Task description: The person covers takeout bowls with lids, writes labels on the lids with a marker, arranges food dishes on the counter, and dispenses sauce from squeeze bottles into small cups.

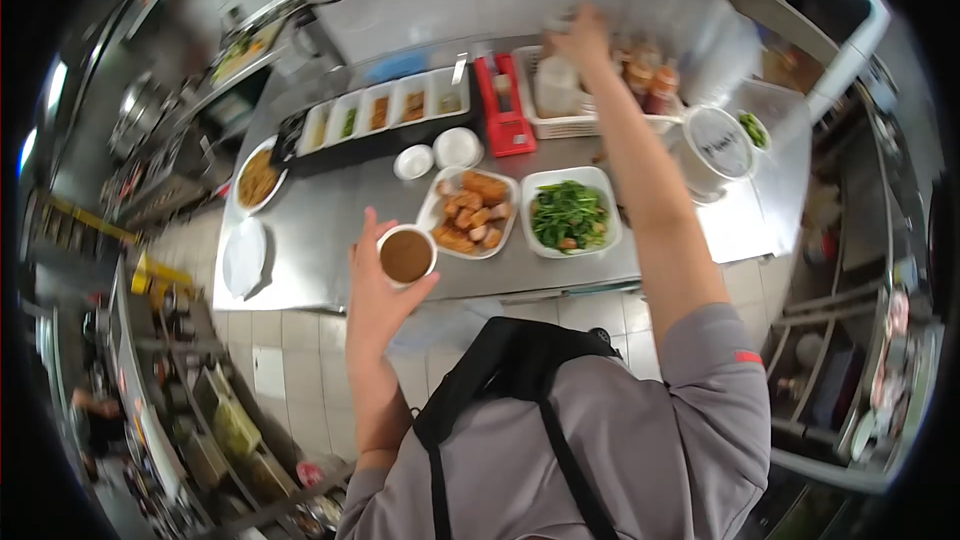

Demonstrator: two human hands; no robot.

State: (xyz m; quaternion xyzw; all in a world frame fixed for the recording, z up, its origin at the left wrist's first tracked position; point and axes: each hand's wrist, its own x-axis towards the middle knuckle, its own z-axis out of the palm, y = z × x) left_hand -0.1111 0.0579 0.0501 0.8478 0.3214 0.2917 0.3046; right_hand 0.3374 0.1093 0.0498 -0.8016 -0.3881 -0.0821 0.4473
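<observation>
My left hand [372,285] grips a small white cup [433,258] of brown sauce, fingers and thumb around its sides, over the table's front edge. Just beyond it sits a white tray of fried, cut-up pieces [468,215]. To the right is a white square bowl of cooked leafy greens [568,215]. My right arm stretches over the table, and my right hand [582,38] is at the back, above a white basket [565,127] of bottles. Its fingers are blurred beside a whitish, see-through thing, and I cannot tell whether they hold it.
Along the back stand a black rack of topping containers [385,130] and a red dispenser [505,105]. Small white lids or cups [457,147] lie before them. At left are a noodle plate [260,180] and a white lid [245,257]; at right, a labelled white tub [715,145].
</observation>
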